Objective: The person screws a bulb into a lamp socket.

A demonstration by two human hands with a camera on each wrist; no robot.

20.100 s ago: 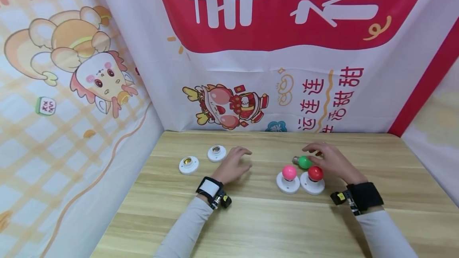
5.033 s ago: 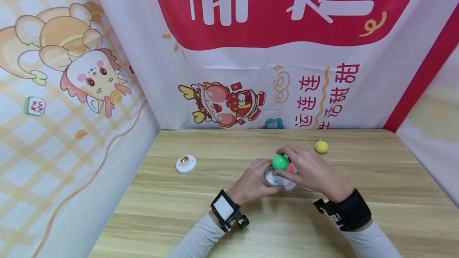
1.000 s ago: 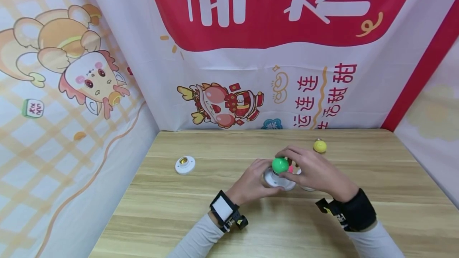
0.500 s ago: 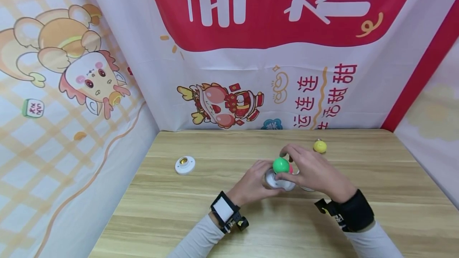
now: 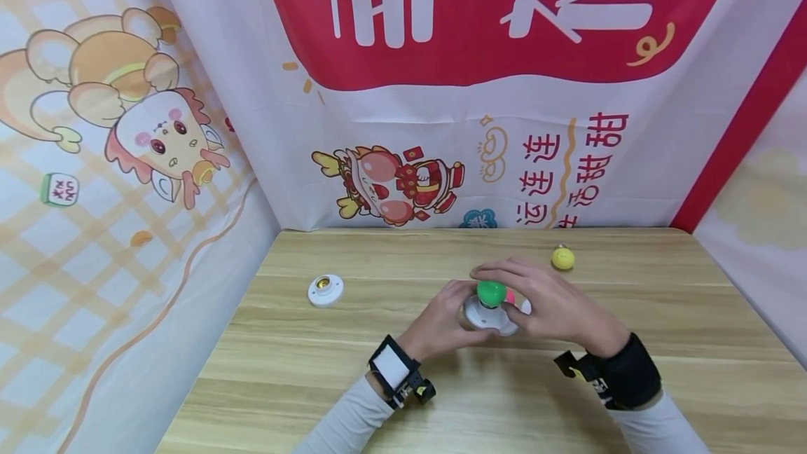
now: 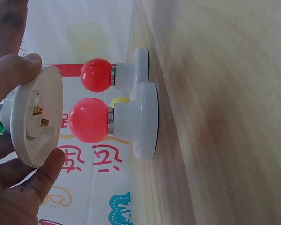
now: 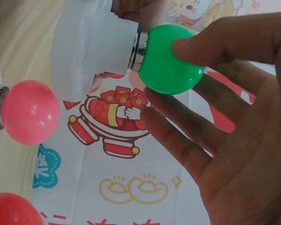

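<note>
My left hand [image 5: 441, 321] grips a white round lamp holder [image 6: 40, 117] by its rim, raised off the table. Brass screws show on its underside in the left wrist view. A green light bulb [image 7: 171, 58] sits in that holder's socket, a band of its metal cap visible. My right hand [image 5: 555, 303] holds the green bulb, thumb on one side and fingers round the other. Beyond the held holder, a pink bulb [image 6: 89, 120] and a red bulb [image 6: 96, 75] stand upright in their own white holders; in the head view the right hand hides the red one.
Another white lamp holder [image 5: 326, 291] with a bare socket lies on the left of the wooden table [image 5: 284, 370]. Behind the right hand lies a yellow bulb [image 5: 563, 258]. Printed cloth [image 5: 391, 118] hangs along the table's back edge.
Twenty seconds ago the green bulb lay on the table and two bare holders stood at left; one is now in my left hand. Within the last second my right fingers shift round the bulb.
</note>
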